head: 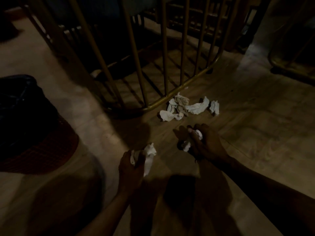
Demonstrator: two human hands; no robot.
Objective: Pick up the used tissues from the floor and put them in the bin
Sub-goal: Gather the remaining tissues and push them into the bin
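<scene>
Several crumpled white tissues (pixel 185 108) lie in a loose heap on the dim floor, right beside the curved foot of a brass frame. My left hand (pixel 130 169) is low in the middle of the view, shut on a white tissue (pixel 150 156) that sticks up between its fingers. My right hand (pixel 207 143) is just in front of the heap, shut on crumpled tissues (pixel 198 134), with a bit more tissue showing under its palm. The bin (pixel 42 150), a reddish mesh basket lined with a dark bag, stands at the left edge.
A brass-coloured frame with upright bars (pixel 163 65) rises right behind the tissues, its base rail curving along the floor. Another brass frame (pixel 289 65) stands at the far right. The floor (pixel 255 142) is pale tile, dimly lit, with my arms' shadows across it.
</scene>
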